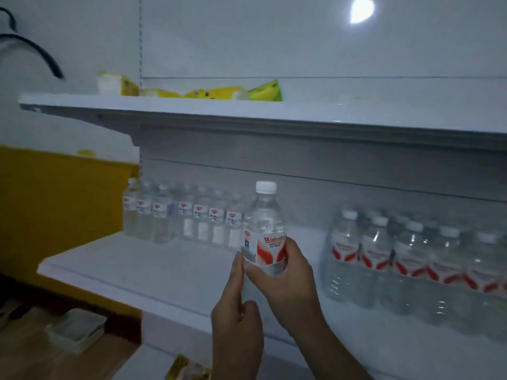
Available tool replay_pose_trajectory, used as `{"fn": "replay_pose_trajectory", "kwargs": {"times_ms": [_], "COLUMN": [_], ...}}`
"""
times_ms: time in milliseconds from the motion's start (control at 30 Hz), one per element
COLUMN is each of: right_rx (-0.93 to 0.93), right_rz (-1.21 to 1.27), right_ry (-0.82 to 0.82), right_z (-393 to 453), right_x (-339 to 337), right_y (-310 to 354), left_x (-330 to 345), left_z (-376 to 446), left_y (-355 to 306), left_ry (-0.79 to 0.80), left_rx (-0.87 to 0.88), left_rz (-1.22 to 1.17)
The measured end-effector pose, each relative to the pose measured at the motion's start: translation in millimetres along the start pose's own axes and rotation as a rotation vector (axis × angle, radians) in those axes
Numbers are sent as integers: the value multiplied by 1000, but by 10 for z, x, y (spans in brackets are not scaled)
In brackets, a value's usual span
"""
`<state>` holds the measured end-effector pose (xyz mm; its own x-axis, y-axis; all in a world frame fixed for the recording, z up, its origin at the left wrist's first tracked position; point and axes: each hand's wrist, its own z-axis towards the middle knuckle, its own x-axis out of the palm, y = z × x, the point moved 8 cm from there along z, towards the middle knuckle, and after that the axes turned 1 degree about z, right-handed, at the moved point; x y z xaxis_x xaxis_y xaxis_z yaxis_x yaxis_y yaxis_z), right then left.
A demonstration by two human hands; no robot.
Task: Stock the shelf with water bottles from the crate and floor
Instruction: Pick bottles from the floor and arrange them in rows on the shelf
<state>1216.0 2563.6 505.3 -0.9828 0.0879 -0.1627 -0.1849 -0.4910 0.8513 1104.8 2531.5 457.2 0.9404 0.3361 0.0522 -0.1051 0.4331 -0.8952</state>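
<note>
One held water bottle, two shelved bottle groups, two hands.

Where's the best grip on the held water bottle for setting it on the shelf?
Around the labelled waist of the water bottle, from the near side, as the right hand has it. It stands upright; the straight round body fits a wrap, and the cap end stays free.

Right hand curled in firm grip (thumb forward); left hand beside it, fingertips touching.
</note>
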Motion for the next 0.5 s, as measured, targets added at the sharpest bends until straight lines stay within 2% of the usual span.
{"fn": "replay_pose_trajectory", "kwargs": {"times_ms": [133, 267, 500], "right_rx": [12, 41, 79], "right_rz": [-23, -66, -149], "right_ry": [-147, -268, -379], "right_z": [-173, -401, -755], "right_x": [-711, -1347, -1981], "right_y": [52, 86, -2], "left_x": [581, 1094, 1651], "left_z": [-203, -516, -943], "left_y": [-201, -323, -307], "left_ry": [145, 278, 429], "left_rx": [48, 10, -11], "left_rz": [-31, -111, -153]}}
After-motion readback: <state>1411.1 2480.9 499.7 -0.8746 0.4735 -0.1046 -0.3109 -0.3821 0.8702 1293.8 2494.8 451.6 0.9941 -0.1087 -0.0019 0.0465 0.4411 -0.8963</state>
